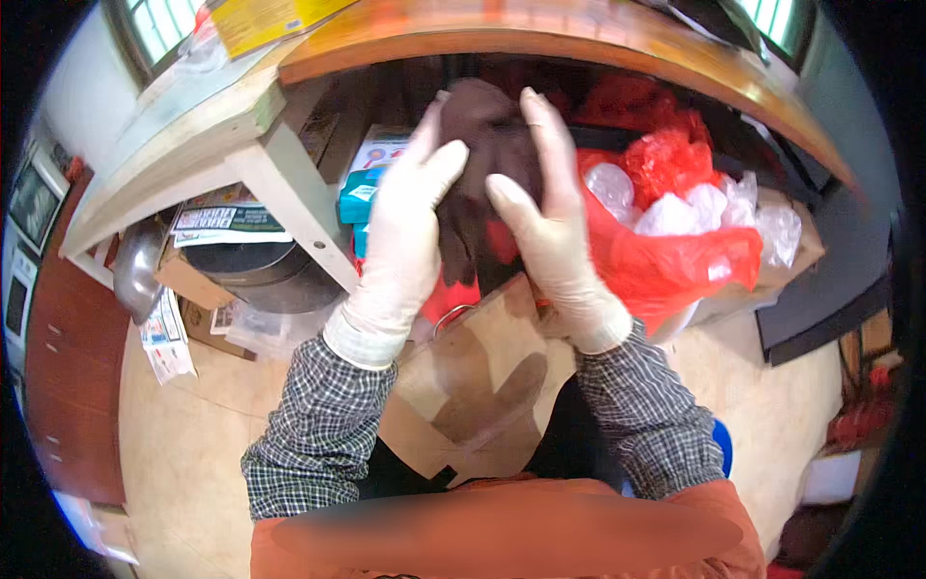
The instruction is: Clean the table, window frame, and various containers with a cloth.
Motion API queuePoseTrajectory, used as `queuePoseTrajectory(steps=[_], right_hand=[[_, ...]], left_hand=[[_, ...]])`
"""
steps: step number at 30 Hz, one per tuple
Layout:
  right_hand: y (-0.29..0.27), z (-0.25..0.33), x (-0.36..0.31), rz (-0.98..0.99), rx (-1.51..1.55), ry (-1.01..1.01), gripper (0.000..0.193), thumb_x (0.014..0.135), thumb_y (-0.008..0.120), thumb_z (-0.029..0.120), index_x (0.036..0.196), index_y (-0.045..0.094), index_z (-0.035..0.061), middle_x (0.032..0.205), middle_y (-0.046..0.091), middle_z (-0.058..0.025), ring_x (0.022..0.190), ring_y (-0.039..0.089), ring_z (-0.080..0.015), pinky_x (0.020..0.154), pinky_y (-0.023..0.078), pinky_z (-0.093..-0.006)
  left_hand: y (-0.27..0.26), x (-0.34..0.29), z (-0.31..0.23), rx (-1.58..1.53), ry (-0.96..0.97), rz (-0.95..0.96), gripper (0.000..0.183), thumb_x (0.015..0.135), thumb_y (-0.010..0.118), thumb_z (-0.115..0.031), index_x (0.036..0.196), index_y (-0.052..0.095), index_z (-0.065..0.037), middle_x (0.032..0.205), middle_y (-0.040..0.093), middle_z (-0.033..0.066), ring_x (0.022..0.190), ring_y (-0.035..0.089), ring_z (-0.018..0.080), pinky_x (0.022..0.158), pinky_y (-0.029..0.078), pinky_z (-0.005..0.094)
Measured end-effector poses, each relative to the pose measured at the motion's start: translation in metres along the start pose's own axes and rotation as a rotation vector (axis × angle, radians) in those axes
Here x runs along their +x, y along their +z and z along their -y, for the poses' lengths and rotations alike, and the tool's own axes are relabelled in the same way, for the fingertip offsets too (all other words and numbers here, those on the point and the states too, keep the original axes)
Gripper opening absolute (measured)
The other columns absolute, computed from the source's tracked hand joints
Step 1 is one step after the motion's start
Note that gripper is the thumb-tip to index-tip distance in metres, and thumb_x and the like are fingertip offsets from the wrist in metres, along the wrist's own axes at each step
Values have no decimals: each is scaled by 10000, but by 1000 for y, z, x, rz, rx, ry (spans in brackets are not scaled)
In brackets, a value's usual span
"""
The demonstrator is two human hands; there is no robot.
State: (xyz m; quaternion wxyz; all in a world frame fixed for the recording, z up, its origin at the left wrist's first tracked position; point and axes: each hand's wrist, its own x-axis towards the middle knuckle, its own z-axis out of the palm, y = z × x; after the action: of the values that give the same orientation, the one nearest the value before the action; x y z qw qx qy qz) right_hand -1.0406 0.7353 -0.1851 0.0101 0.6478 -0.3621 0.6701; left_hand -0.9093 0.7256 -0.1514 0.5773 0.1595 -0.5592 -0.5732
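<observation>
A limp, dark brown piece of cloth (487,145) hangs bunched between my two gloved hands, in front of the space under the table. My left hand (410,207), in a white glove, holds its left side with the thumb pointing toward it. On the other side, my right hand (550,212), also white-gloved, has the thumb and a raised finger along the cloth's edge. The remaining fingers are partly hidden behind it. What kind of cloth article it is, I cannot tell. Below the hands lies a piece of brown cardboard (482,386), with shadows falling across it.
Overhead runs a wooden tabletop (540,43). A red plastic bag (666,270) with clear plastic packaging sits to the right. Left are a white table leg (294,198), teal boxes (359,198) and a black round pan (256,259). A dark cabinet (82,357) stands far left.
</observation>
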Motion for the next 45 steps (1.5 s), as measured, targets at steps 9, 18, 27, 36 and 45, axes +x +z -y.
queuePoseTrajectory(steps=[9,18,27,36,45], right_hand=[[-4,-32,61,-447,1096,600,483,882,544,63,1335,398,-18,1195,549,-122,1044,533,-201,937,409,-317],[-27,-72,104,-359,773,1295,306,884,424,279,1044,598,85,941,606,-104,916,516,-222,789,437,-347],[-154,-128,127,-622,1254,730,222,863,420,64,1020,575,37,992,613,-184,856,601,-340,734,493,-505],[-278,-144,116,-783,1159,699,191,910,489,109,1039,607,34,1087,636,-145,1001,595,-277,887,465,-399],[-398,-199,115,-1017,1015,600,215,899,495,126,1071,606,59,1065,631,-139,960,598,-266,854,462,-378]], left_hand=[[14,25,-60,1131,872,60,366,843,523,34,1204,578,4,1203,590,126,1150,522,235,1019,369,345],[35,122,-63,1412,1096,133,311,920,509,-119,1209,593,-40,1207,592,125,1116,535,260,996,369,356],[14,155,-48,1359,690,131,394,977,438,-213,1260,518,50,1277,552,160,1196,497,237,1030,342,334],[21,143,-46,1215,486,105,398,978,430,-207,1298,476,25,1314,512,131,1186,491,230,1019,359,338],[25,133,-56,1738,589,177,409,985,396,-158,1368,411,-17,1398,424,144,1271,424,251,1071,314,345]])
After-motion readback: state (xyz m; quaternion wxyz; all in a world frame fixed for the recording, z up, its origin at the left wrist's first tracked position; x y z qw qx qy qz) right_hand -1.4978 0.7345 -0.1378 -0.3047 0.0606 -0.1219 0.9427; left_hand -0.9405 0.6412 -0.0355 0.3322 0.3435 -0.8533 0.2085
